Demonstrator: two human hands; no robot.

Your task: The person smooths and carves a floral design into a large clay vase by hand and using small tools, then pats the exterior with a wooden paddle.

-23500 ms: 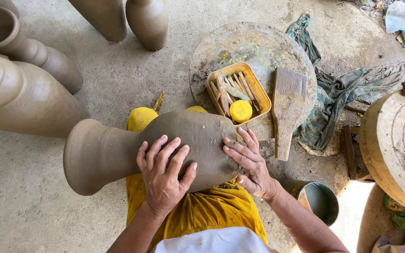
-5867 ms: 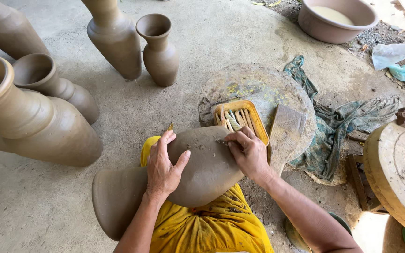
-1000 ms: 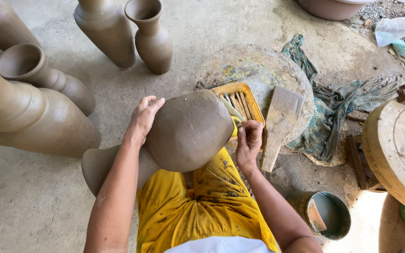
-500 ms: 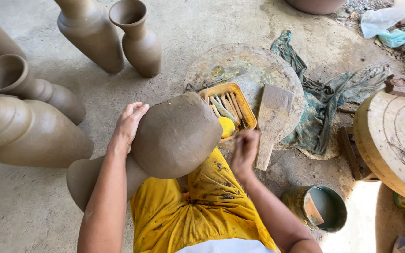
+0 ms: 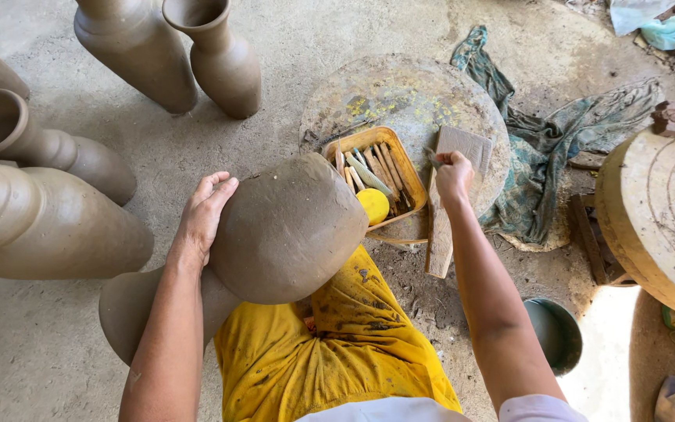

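Observation:
A large unfired clay vase lies across my lap on yellow cloth, its flat base turned up toward me and its flared mouth down to my left. My left hand presses flat against the vase's left side and steadies it. My right hand is stretched out to the right of the vase, fingers curled over the upper end of a wooden paddle that lies on the ground. Between the vase and that hand is a yellow tray of wooden modelling tools and a yellow sponge.
A round clay-stained board lies under the tray, and a green cloth is to its right. Two vases stand at the back and more vases lie at the left. At the right are a round wooden block and a small bucket.
My right hand has left the vase's side and reached out right to the paddle. My left hand has stayed on the vase, which has settled lower on my lap.

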